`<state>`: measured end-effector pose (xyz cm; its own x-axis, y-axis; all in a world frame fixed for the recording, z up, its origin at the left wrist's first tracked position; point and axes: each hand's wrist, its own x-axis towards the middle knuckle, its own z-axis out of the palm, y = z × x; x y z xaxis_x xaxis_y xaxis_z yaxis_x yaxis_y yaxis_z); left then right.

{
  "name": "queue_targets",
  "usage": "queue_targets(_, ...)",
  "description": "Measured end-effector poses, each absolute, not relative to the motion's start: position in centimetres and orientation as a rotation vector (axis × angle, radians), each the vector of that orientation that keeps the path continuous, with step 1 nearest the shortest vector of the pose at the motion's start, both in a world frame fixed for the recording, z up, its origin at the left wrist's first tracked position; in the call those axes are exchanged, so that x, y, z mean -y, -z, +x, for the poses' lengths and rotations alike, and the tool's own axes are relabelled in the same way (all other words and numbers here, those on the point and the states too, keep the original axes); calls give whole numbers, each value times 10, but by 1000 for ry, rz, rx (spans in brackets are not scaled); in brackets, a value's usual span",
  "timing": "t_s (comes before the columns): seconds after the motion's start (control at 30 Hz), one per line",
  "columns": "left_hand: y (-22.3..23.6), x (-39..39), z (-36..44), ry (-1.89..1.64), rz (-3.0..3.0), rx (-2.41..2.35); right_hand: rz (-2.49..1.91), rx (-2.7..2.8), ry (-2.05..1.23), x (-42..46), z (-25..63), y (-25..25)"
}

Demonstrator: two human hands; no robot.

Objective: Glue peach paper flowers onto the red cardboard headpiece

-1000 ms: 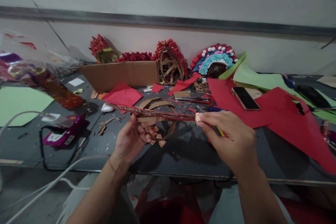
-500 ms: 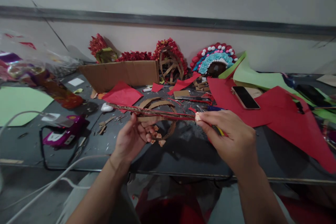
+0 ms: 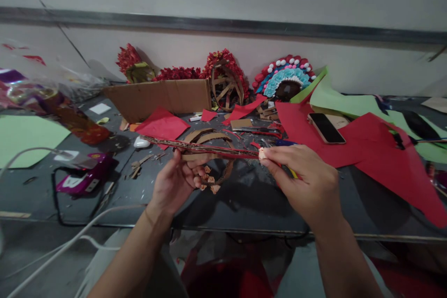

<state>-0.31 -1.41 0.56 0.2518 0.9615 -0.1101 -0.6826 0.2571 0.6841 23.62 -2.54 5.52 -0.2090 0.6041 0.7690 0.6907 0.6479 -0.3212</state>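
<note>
My left hand (image 3: 176, 181) is closed around a long thin cardboard strip (image 3: 164, 141) edged in red, held level above the dark table (image 3: 251, 205). That strip is part of a cardboard ring frame (image 3: 223, 177) with small paper buds hanging below my left fingers. My right hand (image 3: 305, 179) pinches a small pale piece (image 3: 261, 152) against the strip's right end. A thin yellow and red tool (image 3: 292, 173) sticks out under my right fingers.
Red paper sheets (image 3: 380, 158) and green sheets (image 3: 349, 102) lie at right with a phone (image 3: 326, 128) on them. A cardboard box (image 3: 164, 98), red flower headpieces (image 3: 226, 74) and a blue fan-shaped crown (image 3: 286, 79) line the wall. A purple device (image 3: 85, 179) and white cables (image 3: 70, 242) sit left.
</note>
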Motion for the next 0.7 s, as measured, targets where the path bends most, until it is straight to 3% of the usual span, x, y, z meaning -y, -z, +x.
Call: queue_targets(0.7, -6, 15, -3, -1237, 561, -595, -1019, 1914, 123, 25, 236, -53)
